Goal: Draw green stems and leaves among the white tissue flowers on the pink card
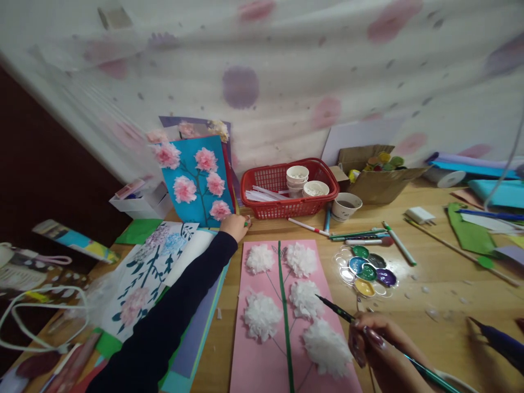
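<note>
My right hand [379, 341] pinches a paintbrush [336, 310] with a dark tip and a teal handle. Its tip points at a white paper flower [305, 299] on a pink sheet [262, 284]; whether they touch I cannot tell. Several white flowers lie in two columns along a green painted stem [283, 305], with thin grey lines running off it. My left hand [235, 226], in a dark sleeve, is closed beside the foot of a blue card [174, 210] with pink flowers. Something small and green shows at its fingertips. A paint palette [355, 266] sits right of the pink sheet.
Behind stands a red basket [270, 208] holding paper cups and white strips. Next to it are a cup of dark liquid [346, 208] and a cardboard box [370, 185]. Markers [399, 244] lie near the palette. A flower picture [149, 278] lies left; a dark pointed object [501, 341] is lower right.
</note>
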Motion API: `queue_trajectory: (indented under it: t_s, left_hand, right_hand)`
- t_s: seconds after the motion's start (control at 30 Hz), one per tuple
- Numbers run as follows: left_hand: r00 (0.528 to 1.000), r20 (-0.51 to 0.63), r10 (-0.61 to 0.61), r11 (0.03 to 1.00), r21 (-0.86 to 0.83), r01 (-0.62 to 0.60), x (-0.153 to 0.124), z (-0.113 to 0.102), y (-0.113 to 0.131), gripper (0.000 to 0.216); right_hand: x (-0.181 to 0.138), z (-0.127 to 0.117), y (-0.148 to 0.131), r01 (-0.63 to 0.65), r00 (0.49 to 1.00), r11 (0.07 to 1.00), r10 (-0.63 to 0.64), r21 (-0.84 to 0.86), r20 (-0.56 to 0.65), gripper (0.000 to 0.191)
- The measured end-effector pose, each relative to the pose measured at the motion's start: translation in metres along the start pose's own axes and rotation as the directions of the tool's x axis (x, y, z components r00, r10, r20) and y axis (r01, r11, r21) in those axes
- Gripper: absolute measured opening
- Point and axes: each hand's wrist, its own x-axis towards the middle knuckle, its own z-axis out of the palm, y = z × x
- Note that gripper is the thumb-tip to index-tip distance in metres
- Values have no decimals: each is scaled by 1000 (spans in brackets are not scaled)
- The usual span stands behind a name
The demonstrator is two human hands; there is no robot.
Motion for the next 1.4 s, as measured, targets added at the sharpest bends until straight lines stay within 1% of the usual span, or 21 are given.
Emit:
queue_trajectory:
  t_s: [0.13,0.23,0.3,0.43,0.57,0.67,0.73,0.83,0.9,0.93,1.0,1.03,1.07,1.13,1.2,1.27,1.4]
  left_hand:
    - [999,8,-34,999,-21,34,2,4,6,31]
    - [999,1,-53,995,-82,53,6,7,4,31]
    - [998,-12,-64,987,-151,61,8,8,0,30]
    - [996,-22,-86,935,-346,73,9,7,-12,29]
    - [991,28,-133,815,-565,125,10,5,-20,31]
    - [977,128,-170,677,-706,210,9,1,-20,33]
    - [965,197,-170,569,-780,260,4,-5,-18,33]
    - [958,261,-116,398,-872,285,-20,-18,-13,32]
    - [959,281,-44,285,-916,282,-47,-26,-9,29]
    - [958,288,-2,230,-932,281,-63,-29,-6,26]
    - [952,292,90,129,-951,280,-96,-33,2,17]
    - [948,290,132,83,-956,280,-112,-34,7,14]
    - [944,284,170,44,-959,281,-126,-35,13,17]
    - [935,271,229,-5,-960,279,-149,-37,22,26]
    - [922,269,277,-29,-957,288,-165,-37,30,33]
    - [910,274,311,-41,-953,301,-174,-36,35,35]
    - [896,270,353,-51,-950,307,-181,-34,39,31]
  right_hand:
    - [0,-3,2,-2,1000,1000,2,1,17,17]
    - [-1,-5,5,-41,999,999,40,-28,-25,20]
    - [-2,-6,6,-64,997,997,61,-50,-53,23]
    - [-4,-5,10,-69,996,996,67,-49,-51,25]
    - [-4,-5,12,-86,995,996,84,-34,-53,24]
    - [-1,-9,17,-73,997,997,71,-31,-36,21]
    - [2,-12,21,-66,998,998,66,-2,-21,19]
    - [4,-11,22,-46,999,996,44,80,32,26]
    - [-1,-4,17,-16,999,992,12,129,33,31]
    - [-4,2,12,13,1000,989,-14,148,9,30]
    - [-14,16,2,26,998,993,-20,117,-55,29]
    - [-19,24,-3,32,998,996,-27,82,-59,28]
    - [-23,32,-7,50,998,997,-47,57,-48,24]
    - [-29,45,-11,129,992,991,-128,36,-17,15]
    - [-32,56,-12,228,973,973,-229,36,32,13]
    - [-33,63,-12,295,953,955,-296,27,69,14]
    - [-31,68,-9,346,936,938,-344,-20,75,14]
